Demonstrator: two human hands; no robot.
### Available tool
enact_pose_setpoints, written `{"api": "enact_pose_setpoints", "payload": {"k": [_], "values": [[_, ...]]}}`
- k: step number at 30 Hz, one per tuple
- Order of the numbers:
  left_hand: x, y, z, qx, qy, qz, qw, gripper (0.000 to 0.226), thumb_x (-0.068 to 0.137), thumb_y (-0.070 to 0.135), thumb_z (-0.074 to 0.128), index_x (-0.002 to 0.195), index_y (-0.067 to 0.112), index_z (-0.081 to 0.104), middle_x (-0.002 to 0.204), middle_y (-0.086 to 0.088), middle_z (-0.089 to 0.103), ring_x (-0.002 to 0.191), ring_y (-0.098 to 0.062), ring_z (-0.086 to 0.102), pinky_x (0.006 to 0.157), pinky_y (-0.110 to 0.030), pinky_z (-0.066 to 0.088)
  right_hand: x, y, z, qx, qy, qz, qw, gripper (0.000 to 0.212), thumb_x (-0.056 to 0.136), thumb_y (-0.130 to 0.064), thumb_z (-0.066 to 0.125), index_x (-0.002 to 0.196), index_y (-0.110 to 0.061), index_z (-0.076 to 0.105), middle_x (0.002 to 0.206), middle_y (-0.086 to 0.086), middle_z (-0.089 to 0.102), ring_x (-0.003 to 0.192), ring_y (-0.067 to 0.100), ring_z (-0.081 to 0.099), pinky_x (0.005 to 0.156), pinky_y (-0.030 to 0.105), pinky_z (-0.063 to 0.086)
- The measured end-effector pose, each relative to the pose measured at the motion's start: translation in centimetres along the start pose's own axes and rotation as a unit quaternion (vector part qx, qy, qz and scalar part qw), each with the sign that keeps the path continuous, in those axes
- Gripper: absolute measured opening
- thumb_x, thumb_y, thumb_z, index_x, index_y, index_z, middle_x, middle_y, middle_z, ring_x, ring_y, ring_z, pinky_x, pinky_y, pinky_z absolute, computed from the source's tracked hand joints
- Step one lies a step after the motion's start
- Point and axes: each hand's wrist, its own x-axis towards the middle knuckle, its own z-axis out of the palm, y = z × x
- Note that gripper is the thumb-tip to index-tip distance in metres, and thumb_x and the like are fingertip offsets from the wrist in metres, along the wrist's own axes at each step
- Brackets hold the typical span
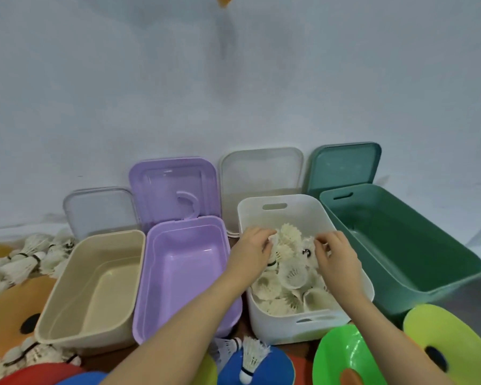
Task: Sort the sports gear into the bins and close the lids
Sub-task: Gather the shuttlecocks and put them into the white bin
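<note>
Four open bins stand in a row against the wall: beige (67, 276), purple (150, 273), white (264, 215) and green (456, 257). The white bin holds several white shuttlecocks (292, 273). Both hands are over it. My left hand (252, 252) has its fingers curled on shuttlecocks near the bin's left wall. My right hand (335, 252) pinches shuttlecocks in the middle of the heap. More loose shuttlecocks lie at the far left (20, 259) and on a blue disc near me (250, 357).
Each bin's lid leans on the wall behind it: clear (100, 212), purple (172, 187), white (261, 176), green (345, 165). Flat cone discs lie near me: orange (14, 309), red (36, 373), blue (278, 368), green (342, 357), yellow (456, 337). The beige, purple and green bins hold nothing.
</note>
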Motion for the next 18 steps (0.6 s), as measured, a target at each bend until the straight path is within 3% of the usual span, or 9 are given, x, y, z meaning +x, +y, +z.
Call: {"api": "enact_pose_setpoints", "payload": {"k": [3,6,9,12,15,18], "values": [[0.0,-0.7,1.3,0.056,-0.077,-0.033,0.995,0.038,0.092,0.011,0.050,0.130,0.012,0.052,0.119,-0.006,0.051,0.114,-0.021,0.046,0.092,-0.023,0.034,0.0,1.9,0.0,-0.036,-0.039,0.030,0.998,0.012,0.093,-0.015,0.053,0.096,-0.010,0.064,0.099,0.001,0.058,0.079,0.020,0.057,0.065,0.029,0.037],[-0.6,-1.3,2.0,0.160,-0.146,-0.005,0.976,0.036,0.095,0.022,0.047,0.128,0.010,0.053,0.135,-0.007,0.045,0.127,-0.024,0.038,0.104,-0.029,0.027,-0.1,3.1,0.5,-0.043,-0.149,0.043,0.987,0.032,0.097,-0.026,0.046,0.124,-0.012,0.057,0.125,0.002,0.057,0.108,0.020,0.056,0.087,0.031,0.043],[-1.2,-1.0,2.0,0.197,-0.147,0.002,0.969,0.046,0.090,0.034,0.037,0.121,0.009,0.059,0.133,-0.007,0.050,0.126,-0.026,0.041,0.104,-0.035,0.026,0.0,3.5,1.1,-0.107,-0.276,0.007,0.955,0.046,0.099,-0.038,0.036,0.141,-0.018,0.040,0.145,-0.002,0.042,0.131,0.016,0.040,0.104,0.030,0.033],[-1.6,-1.0,1.5,0.217,-0.136,0.001,0.967,0.060,0.085,0.042,0.022,0.121,0.012,0.059,0.131,-0.004,0.052,0.125,-0.023,0.042,0.102,-0.034,0.028,-0.2,3.7,1.8,-0.207,-0.350,-0.027,0.913,0.053,0.100,-0.045,0.024,0.148,-0.024,0.023,0.155,-0.002,0.022,0.142,0.018,0.018,0.115,0.036,0.013],[-2.1,-1.2,0.4,0.217,-0.131,-0.010,0.967,0.049,0.090,0.037,0.033,0.129,0.015,0.053,0.138,-0.002,0.047,0.129,-0.021,0.038,0.103,-0.031,0.024,-0.6,3.1,1.8,-0.253,-0.342,-0.028,0.904,0.052,0.099,-0.048,0.019,0.148,-0.029,0.017,0.158,-0.004,0.009,0.145,0.023,0.005,0.115,0.041,0.003],[-3.0,-1.5,-1.8,0.218,-0.096,-0.014,0.971,0.040,0.094,0.031,0.041,0.130,0.016,0.052,0.136,0.000,0.048,0.127,-0.021,0.040,0.101,-0.030,0.024,-0.5,0.7,2.0,-0.216,-0.264,-0.043,0.939,0.048,0.100,-0.043,0.026,0.144,-0.026,0.029,0.154,-0.002,0.024,0.141,0.022,0.018,0.112,0.038,0.011]]}}
